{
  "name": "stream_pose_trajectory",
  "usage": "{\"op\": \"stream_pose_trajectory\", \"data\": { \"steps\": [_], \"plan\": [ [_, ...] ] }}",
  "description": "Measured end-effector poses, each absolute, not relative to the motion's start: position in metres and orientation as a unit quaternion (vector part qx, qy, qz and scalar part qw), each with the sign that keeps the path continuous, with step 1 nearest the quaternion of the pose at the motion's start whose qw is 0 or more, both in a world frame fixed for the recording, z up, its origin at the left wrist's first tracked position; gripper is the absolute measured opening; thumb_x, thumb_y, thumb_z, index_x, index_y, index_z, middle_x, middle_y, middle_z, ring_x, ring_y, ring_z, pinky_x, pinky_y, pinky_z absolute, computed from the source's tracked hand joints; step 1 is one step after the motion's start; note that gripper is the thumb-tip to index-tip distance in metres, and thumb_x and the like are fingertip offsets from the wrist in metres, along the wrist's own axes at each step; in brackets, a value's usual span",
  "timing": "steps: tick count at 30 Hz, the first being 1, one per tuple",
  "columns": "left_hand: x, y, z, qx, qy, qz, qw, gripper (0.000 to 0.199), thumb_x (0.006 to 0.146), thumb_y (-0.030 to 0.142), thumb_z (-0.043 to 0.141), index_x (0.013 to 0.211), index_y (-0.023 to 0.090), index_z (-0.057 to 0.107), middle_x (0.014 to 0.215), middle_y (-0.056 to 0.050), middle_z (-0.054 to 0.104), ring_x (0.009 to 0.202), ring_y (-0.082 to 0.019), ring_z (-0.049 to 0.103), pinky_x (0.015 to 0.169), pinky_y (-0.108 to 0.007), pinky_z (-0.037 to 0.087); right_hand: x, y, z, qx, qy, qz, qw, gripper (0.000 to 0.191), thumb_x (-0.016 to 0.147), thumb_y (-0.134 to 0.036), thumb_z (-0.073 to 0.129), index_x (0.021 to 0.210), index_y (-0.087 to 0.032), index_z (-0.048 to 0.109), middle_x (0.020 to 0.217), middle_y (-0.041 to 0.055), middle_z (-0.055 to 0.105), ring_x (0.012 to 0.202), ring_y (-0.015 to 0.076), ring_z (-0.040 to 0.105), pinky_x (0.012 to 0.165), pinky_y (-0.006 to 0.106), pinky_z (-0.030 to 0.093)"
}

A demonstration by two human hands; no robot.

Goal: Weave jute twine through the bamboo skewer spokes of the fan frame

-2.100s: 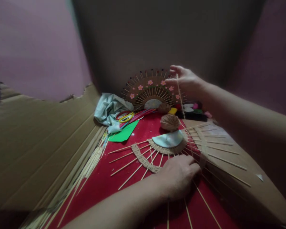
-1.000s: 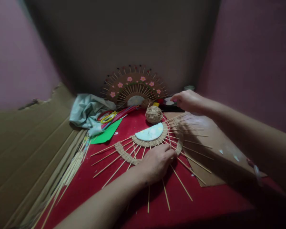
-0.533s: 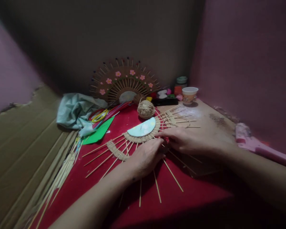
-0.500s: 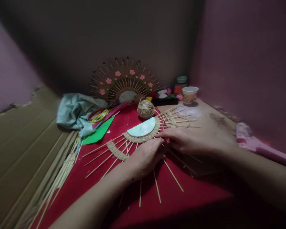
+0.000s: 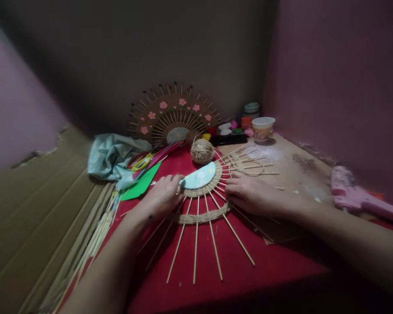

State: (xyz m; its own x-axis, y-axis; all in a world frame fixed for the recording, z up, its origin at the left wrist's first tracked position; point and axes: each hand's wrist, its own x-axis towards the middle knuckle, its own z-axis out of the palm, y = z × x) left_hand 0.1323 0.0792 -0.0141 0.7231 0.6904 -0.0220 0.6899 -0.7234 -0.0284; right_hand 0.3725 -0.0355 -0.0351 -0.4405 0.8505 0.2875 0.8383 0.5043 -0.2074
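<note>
A half-round fan of thin sticks point(image 5: 196, 248) and woven twine lies on a red cloth, its sticks spreading toward me. A pale blue half-disc point(image 5: 199, 176) covers its centre, edged with tight weaving. Farther out, a second woven band point(image 5: 199, 218) crosses the sticks. My left hand point(image 5: 165, 194) is closed at the fan's left corner, fingertips by the half-disc's end. On the right side, my right hand point(image 5: 249, 192) has bent fingers closed over the sticks beside the band's end; its fingertips are partly hidden. A ball of twine point(image 5: 202, 151) sits just behind the half-disc.
Against the back wall stands a finished-looking fan with pink flowers point(image 5: 182, 102). Scissors with yellow handles point(image 5: 142, 162), green paper point(image 5: 142, 183) and a crumpled cloth point(image 5: 106, 155) lie left. A paper cup point(image 5: 262, 130) stands back right, a pink glue gun point(image 5: 350, 192) far right.
My left hand has moved left and back from the front middle to the fan's left corner, uncovering the front woven band. My right hand has shifted slightly right, staying on the sticks.
</note>
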Motion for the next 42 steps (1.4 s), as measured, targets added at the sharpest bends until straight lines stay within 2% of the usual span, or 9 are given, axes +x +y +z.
{"op": "stream_pose_trajectory", "data": {
  "steps": [8, 15, 18, 24, 30, 33, 36, 39, 42],
  "plan": [
    [0.132, 0.075, -0.013, -0.931, -0.364, 0.016, 0.002, 0.047, 0.076, 0.018, 0.048, 0.123, 0.018, 0.044, 0.105, -0.01, 0.058, 0.097, -0.024, 0.053, 0.083, -0.035, 0.042, 0.369, -0.038, -0.034, -0.496, -0.848, 0.056, 0.178, 0.02, 0.086, -0.015, 0.049, 0.068, -0.016, 0.058, 0.078, 0.0072, 0.059, 0.075, 0.0171, 0.047, 0.068, 0.03, 0.037],
    [0.126, 0.078, 0.003, -0.943, -0.329, 0.012, 0.044, 0.041, 0.077, 0.017, 0.047, 0.118, 0.018, 0.049, 0.097, -0.009, 0.057, 0.091, -0.024, 0.052, 0.077, -0.035, 0.042, 0.348, -0.046, -0.029, -0.49, -0.846, 0.108, 0.18, 0.016, 0.084, -0.014, 0.052, 0.075, -0.016, 0.064, 0.078, 0.0059, 0.062, 0.075, 0.0162, 0.052, 0.066, 0.028, 0.038],
    [0.115, 0.087, 0.007, -0.952, -0.305, -0.005, 0.017, 0.036, 0.08, 0.019, 0.047, 0.116, 0.019, 0.05, 0.099, -0.008, 0.057, 0.093, -0.022, 0.052, 0.08, -0.033, 0.042, 0.331, -0.045, -0.025, -0.499, -0.84, 0.117, 0.176, 0.015, 0.082, -0.012, 0.054, 0.073, -0.016, 0.066, 0.078, 0.006, 0.063, 0.076, 0.0165, 0.054, 0.065, 0.028, 0.038],
    [0.098, 0.11, -0.008, -0.952, -0.301, -0.024, -0.056, 0.041, 0.077, 0.014, 0.051, 0.118, 0.015, 0.049, 0.109, -0.008, 0.058, 0.1, -0.018, 0.053, 0.09, -0.032, 0.042, 0.307, -0.038, -0.02, -0.486, -0.848, 0.135, 0.162, 0.016, 0.082, -0.011, 0.055, 0.07, -0.015, 0.065, 0.077, 0.0072, 0.064, 0.074, 0.0152, 0.053, 0.064, 0.027, 0.038],
    [0.098, 0.085, -0.001, -0.94, -0.319, -0.114, -0.043, 0.027, 0.08, 0.019, 0.055, 0.107, 0.016, 0.057, 0.109, -0.009, 0.057, 0.102, -0.019, 0.052, 0.092, -0.034, 0.042, 0.319, -0.037, -0.039, -0.458, -0.857, 0.126, 0.2, 0.014, 0.084, -0.014, 0.057, 0.076, -0.016, 0.068, 0.08, 0.0058, 0.061, 0.077, 0.0154, 0.052, 0.068, 0.028, 0.04],
    [0.108, 0.056, 0.01, -0.937, -0.3, -0.118, -0.131, 0.016, 0.082, 0.015, 0.052, 0.093, 0.016, 0.063, 0.092, -0.005, 0.061, 0.083, -0.014, 0.056, 0.077, -0.027, 0.045, 0.326, -0.039, -0.048, -0.449, -0.856, 0.111, 0.232, 0.016, 0.087, -0.017, 0.054, 0.077, -0.017, 0.067, 0.081, 0.0053, 0.059, 0.078, 0.0154, 0.051, 0.07, 0.028, 0.04],
    [0.12, 0.033, 0.008, -0.933, -0.252, -0.085, -0.241, 0.008, 0.08, 0.014, 0.056, 0.083, 0.016, 0.064, 0.08, -0.001, 0.063, 0.076, -0.012, 0.056, 0.071, -0.023, 0.044, 0.329, -0.042, -0.052, -0.451, -0.852, 0.106, 0.245, 0.017, 0.088, -0.018, 0.053, 0.079, -0.016, 0.067, 0.084, 0.006, 0.058, 0.078, 0.015, 0.051, 0.069, 0.028, 0.04],
    [0.128, 0.023, -0.004, -0.915, -0.245, -0.062, -0.314, 0.007, 0.082, 0.019, 0.058, 0.083, 0.014, 0.064, 0.075, 0.0, 0.064, 0.072, -0.011, 0.056, 0.068, -0.021, 0.043, 0.329, -0.047, -0.05, -0.444, -0.858, 0.081, 0.244, 0.02, 0.09, -0.019, 0.05, 0.08, -0.016, 0.067, 0.08, 0.0062, 0.057, 0.074, 0.015, 0.049, 0.065, 0.028, 0.038],
    [0.131, 0.021, -0.015, -0.91, -0.234, -0.052, -0.339, 0.012, 0.084, 0.023, 0.059, 0.082, 0.013, 0.065, 0.073, 0.0, 0.064, 0.069, -0.01, 0.055, 0.065, -0.021, 0.042, 0.33, -0.056, -0.045, -0.417, -0.876, 0.027, 0.242, 0.026, 0.091, -0.018, 0.045, 0.077, -0.016, 0.067, 0.072, 0.0056, 0.058, 0.07, 0.0164, 0.045, 0.064, 0.03, 0.034]
  ]
}}
